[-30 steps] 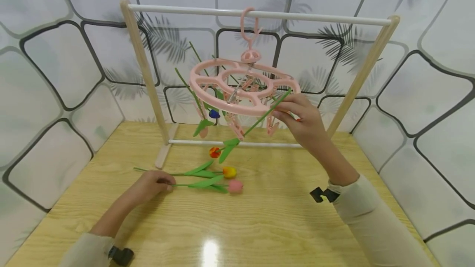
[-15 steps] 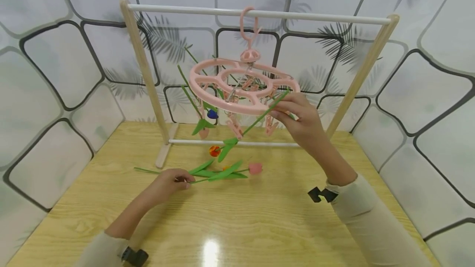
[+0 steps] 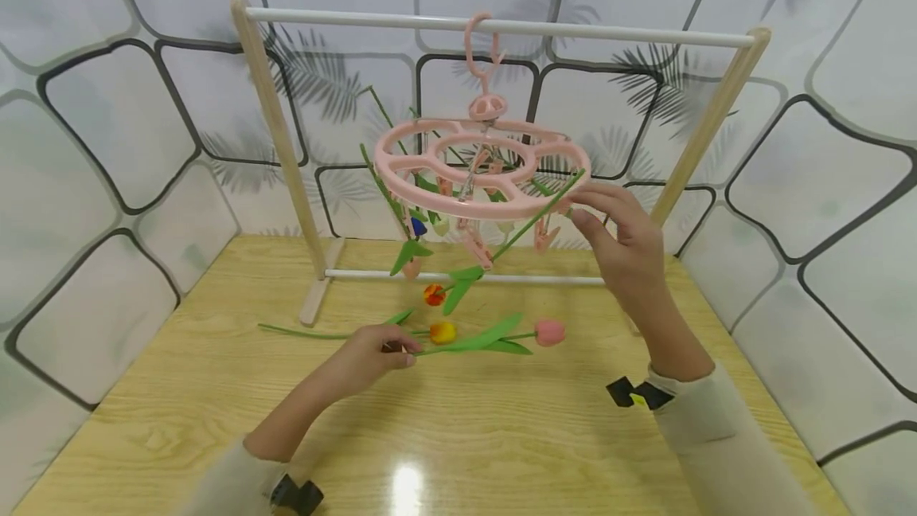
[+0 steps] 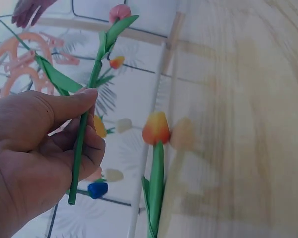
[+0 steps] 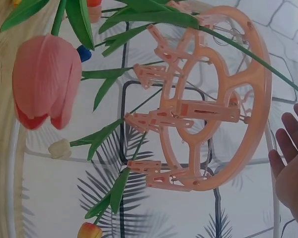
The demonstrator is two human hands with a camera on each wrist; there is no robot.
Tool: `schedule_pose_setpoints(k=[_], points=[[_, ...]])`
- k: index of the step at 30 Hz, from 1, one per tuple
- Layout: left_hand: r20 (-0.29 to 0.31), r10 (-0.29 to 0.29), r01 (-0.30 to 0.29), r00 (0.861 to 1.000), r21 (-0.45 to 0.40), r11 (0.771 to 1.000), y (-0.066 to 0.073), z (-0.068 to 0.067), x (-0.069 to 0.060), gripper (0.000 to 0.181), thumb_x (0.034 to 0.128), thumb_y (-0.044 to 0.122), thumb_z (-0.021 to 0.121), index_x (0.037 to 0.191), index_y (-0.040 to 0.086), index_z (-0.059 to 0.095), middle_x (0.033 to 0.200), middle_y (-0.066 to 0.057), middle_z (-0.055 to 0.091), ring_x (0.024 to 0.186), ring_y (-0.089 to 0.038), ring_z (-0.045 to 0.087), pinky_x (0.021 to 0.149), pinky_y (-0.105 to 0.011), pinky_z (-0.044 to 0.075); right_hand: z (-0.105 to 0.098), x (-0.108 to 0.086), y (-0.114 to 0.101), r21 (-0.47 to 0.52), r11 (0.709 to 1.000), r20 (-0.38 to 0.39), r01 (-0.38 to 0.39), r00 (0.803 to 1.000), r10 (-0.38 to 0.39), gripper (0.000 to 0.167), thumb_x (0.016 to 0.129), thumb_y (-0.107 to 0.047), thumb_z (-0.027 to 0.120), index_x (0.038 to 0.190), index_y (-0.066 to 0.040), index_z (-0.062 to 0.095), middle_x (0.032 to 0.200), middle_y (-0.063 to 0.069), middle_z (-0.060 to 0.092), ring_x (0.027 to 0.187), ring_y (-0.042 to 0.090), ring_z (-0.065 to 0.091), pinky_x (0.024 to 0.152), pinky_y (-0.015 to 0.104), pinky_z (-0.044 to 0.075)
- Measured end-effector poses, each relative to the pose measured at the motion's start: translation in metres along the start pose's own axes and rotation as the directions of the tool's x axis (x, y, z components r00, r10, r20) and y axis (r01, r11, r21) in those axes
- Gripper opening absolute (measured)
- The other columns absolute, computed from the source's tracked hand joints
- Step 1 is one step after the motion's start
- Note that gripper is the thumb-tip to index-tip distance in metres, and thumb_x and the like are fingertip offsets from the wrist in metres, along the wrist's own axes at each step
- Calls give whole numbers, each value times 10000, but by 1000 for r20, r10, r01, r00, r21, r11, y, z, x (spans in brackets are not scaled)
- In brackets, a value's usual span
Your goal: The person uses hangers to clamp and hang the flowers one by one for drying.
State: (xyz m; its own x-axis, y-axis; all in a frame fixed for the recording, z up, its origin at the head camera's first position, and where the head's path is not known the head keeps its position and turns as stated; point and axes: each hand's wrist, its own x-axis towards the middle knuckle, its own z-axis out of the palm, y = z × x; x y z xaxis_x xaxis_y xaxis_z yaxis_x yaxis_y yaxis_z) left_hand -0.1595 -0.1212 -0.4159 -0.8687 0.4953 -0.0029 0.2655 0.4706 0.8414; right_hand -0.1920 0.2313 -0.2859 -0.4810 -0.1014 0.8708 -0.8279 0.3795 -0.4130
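Note:
In the head view, my left hand (image 3: pixel 376 357) pinches the green stem of a pink tulip (image 3: pixel 550 333) low over the table. The left wrist view shows thumb and fingers round that stem, blossom upward. A yellow tulip (image 3: pixel 442 332) lies on the table beside this hand. A pink clip hanger (image 3: pixel 494 208) hangs at the centre, with several tulips in its clips. Its front clip (image 3: pixel 476 245) holds an orange-red tulip (image 3: pixel 434 295), blossom down. My right hand (image 3: pixel 630 237) is at the ring's right side, fingers extended near a stem's end; contact is unclear.
A white rail (image 3: pixel 609 32) on wooden posts (image 3: pixel 275 126) carries the hanger's hook. A lower white bar (image 3: pixel 372 274) crosses just above the wooden table (image 3: pixel 444 436). A blue tulip (image 4: pixel 98 190) and a white tulip (image 5: pixel 59 148) hang among the clips. Patterned walls stand behind and at both sides.
My left hand has taken the pink tulip to the right, past the yellow one. My right hand has drawn away rightward from the ring's edge, and the hanger has swung slightly right.

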Motion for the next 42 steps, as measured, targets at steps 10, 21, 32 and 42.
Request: schedule_pose_setpoints(k=[10, 21, 32, 42], points=[[19, 46, -46, 999, 20, 999, 31, 15, 9, 161, 988, 171, 658, 1128, 163, 738, 1005, 14, 635, 855, -172, 533, 673, -261, 506, -11, -34, -7, 124, 986, -56, -112, 991, 119, 136, 936, 65, 651, 1044, 63, 734, 1001, 70, 717, 982, 130, 645, 924, 221, 510], [-33, 117, -115, 993, 37, 993, 70, 20, 18, 177, 978, 157, 675, 1138, 198, 741, 1000, 70, 662, 825, -142, 570, 677, -271, 523, 12, -62, -29, 14, 1000, 376, 23, 926, -26, 303, 840, 62, 756, 1104, -87, 747, 1122, 76, 698, 1100, 164, 633, 977, 198, 488], [-63, 170, -165, 983, 79, 983, 87, 25, 25, 163, 985, 153, 668, 1122, 196, 744, 939, 80, 650, 791, -140, 561, 664, -273, 513, 39, -78, -30, -17, 999, 543, 46, 839, -30, 250, 869, -4, 756, 1107, -76, 728, 1126, 19, 676, 1045, 182, 627, 816, 272, 577], [-64, 178, -171, 982, 97, 981, 94, 23, 21, 149, 972, 126, 679, 1103, 163, 739, 958, 49, 651, 807, -138, 554, 657, -256, 507, 46, -81, -32, -88, 996, 566, 10, 823, 42, 229, 888, -9, 740, 1090, -116, 747, 1081, -24, 707, 1037, 159, 641, 860, 304, 563]])
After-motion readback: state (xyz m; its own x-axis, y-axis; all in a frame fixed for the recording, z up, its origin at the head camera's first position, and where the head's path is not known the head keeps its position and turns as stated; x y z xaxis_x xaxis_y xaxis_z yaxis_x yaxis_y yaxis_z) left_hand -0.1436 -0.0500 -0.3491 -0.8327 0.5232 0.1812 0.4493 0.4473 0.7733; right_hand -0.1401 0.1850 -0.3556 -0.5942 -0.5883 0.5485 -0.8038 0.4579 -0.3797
